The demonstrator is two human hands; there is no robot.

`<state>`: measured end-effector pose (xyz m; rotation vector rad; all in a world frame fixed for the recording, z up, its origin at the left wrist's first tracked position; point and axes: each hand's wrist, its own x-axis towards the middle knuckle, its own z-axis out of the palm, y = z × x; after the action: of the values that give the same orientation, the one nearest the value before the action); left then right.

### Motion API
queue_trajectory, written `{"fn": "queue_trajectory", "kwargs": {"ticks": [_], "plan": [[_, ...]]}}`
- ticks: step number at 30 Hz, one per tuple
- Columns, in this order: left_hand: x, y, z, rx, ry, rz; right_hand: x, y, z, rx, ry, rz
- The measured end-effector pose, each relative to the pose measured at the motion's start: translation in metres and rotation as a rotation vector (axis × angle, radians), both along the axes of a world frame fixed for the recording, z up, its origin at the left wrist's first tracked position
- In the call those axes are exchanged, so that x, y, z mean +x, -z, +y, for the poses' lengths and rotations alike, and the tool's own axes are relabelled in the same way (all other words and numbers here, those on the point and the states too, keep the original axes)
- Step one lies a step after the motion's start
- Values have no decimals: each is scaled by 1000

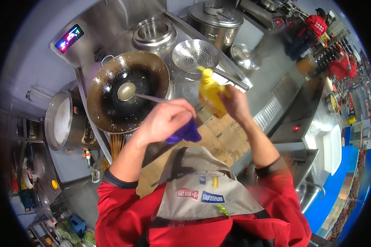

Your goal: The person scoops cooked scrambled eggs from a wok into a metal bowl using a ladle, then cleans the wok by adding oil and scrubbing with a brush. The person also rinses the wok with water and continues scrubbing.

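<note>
My left hand (162,122) is closed around the handle of a metal ladle (126,91). A purple cloth (185,131) bunches under that hand; whether the fingers grip it too is hard to tell. The ladle's bowl is over the inside of a large dark wok (128,66), where oily bits of food cling to the sides. In my right hand (236,103) is a yellow squeeze bottle (211,94), tilted, with its nozzle towards the upper left. The bottle is to the right of the wok, beside a perforated strainer (195,55).
Stacked metal bowls (153,31) and a lidded stockpot (216,23) stand beyond the wok. A large pot of pale contents (61,122) is at left, near bamboo sticks (117,145). Flattened cardboard (225,136) covers the floor. Two people in red (316,26) are at upper right.
</note>
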<state>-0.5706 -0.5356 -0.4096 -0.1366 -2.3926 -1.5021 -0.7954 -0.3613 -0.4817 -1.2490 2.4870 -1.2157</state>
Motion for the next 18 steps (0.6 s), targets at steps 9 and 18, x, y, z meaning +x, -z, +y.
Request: {"fn": "queue_trajectory", "kwargs": {"ticks": [9, 18], "plan": [[-36, 5, -57, -609, -331, -425, 25, 76, -78, -10, -341, 119], [-40, 64, -12, -744, -445, -734, 38, 86, -94, -14, -378, 209]]}}
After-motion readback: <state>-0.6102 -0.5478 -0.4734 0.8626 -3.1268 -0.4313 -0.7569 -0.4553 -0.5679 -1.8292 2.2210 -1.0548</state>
